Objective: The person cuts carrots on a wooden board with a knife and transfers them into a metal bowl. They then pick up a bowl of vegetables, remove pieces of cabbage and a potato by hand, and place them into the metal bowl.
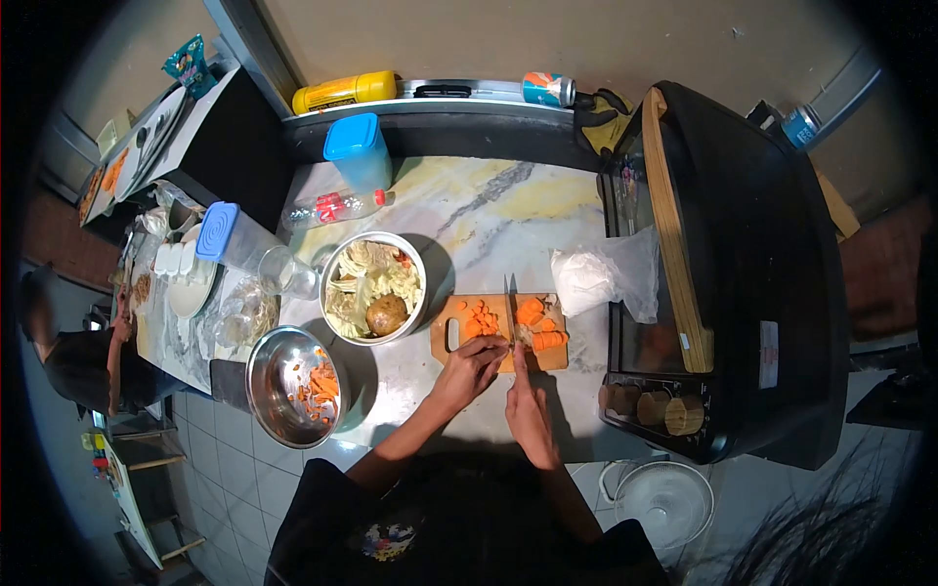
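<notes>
A wooden cutting board [450, 363] lies on the marble counter. Cut carrot pieces [478, 320] sit on its left part, and more carrot [549, 340] lies on the right. My right hand [531, 415] is closed on a knife [510, 300], whose blade points away from me across the board. Just left of the knife, my left hand [469, 373] rests at the board's near edge with fingers bunched; whatever may be between them is hidden. A white bowl [422, 315] with cabbage and a potato [386, 315] stands to the left.
Nearer on the left is a steel bowl [266, 391] with carrot scraps. A bag of white powder [586, 280] lies beside the black oven [752, 283] on the right. Behind are a plastic bottle [332, 208] and a blue-lidded container [359, 156]. Another person [83, 366] stands far left.
</notes>
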Demonstrator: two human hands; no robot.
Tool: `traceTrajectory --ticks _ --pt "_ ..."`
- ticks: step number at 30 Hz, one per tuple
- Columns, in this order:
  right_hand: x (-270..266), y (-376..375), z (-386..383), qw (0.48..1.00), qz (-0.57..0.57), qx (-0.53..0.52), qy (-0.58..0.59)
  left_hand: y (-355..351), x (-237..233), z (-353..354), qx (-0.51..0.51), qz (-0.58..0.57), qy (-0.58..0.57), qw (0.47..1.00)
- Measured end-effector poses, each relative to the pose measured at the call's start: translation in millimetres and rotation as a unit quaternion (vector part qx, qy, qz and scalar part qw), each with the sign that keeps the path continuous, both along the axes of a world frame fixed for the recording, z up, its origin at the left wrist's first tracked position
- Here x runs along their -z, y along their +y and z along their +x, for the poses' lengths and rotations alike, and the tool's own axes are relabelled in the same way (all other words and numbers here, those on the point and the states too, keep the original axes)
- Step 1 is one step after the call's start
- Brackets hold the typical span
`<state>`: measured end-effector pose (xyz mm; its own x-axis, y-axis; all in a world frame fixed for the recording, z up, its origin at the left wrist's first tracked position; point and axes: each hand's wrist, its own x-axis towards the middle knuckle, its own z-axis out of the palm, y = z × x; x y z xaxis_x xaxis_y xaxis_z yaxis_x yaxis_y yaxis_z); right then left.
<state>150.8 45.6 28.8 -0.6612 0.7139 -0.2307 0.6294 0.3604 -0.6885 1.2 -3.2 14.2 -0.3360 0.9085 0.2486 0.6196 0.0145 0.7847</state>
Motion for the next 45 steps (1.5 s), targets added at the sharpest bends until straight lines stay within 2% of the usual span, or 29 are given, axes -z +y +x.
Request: traceTrajectory --ticks 2,3,5,9,12,14,15,17,20,29,33,35,38,45 --pt "4.7 -1.1 1.0 0.997 0.039 0.009 0.070 0.9 1.0 -0.9 -0.009 0.006 -0.004 1.000" --pt "1.4 -0.7 0.0 0.997 0.038 0.010 0.069 1.1 0.4 -1.0 -0.008 0.005 -0.005 1.000" --pt "-8.1 1.3 -2.8 0.993 -0.004 0.031 0.114 0.4 -1.1 -1.1 -0.008 0.012 -0.010 1.000" --pt "-17.1 3.9 -0.5 0.995 -0.067 0.029 0.068 0.2 0.3 -2.6 -0.001 0.013 0.008 1.000" --pt "-7.7 2.7 0.5 0.997 -0.054 0.013 0.051 1.4 -1.4 -3.9 -0.002 0.015 -0.013 1.000" --pt "-2.5 0.9 1.2 0.994 0.013 0.004 0.112 0.6 -3.0 -2.7 -0.014 0.008 -0.025 1.000" --pt "-6.0 -0.8 1.7 0.994 0.012 0.005 0.111 -0.4 -4.7 -2.0 -0.014 0.007 -0.027 1.000" --pt "-16.3 -2.7 0.4 0.999 -0.017 0.013 0.032 -0.3 -7.9 -3.6 -0.016 -0.009 -0.024 1.000" --pt "-13.6 -0.5 1.9 0.999 -0.028 0.013 0.015 -0.1 -3.2 -6.1 0.001 0.002 0.006 1.000" --pt "-14.3 5.0 5.1 0.991 -0.007 0.031 0.128 0.6 -9.0 -6.3 -0.015 -0.009 -0.041 0.999" --pt "-11.4 3.9 15.8 0.994 0.039 0.021 0.096 -1.3 -21.7 -7.2 -0.022 -0.057 -0.079 0.995" --pt "-23.7 6.5 19.1 0.998 -0.029 0.025 0.046 1.3 -21.9 -7.1 -0.006 -0.037 -0.037 0.999" --pt "-14.2 4.6 27.7 0.996 0.008 0.027 0.084 6.6 -21.2 -0.4 -0.003 -0.029 0.004 1.000" --pt "-26.1 3.2 38.9 0.996 -0.066 0.040 0.033 13.1 -16.9 16.3 -0.048 -0.059 -0.023 0.997"
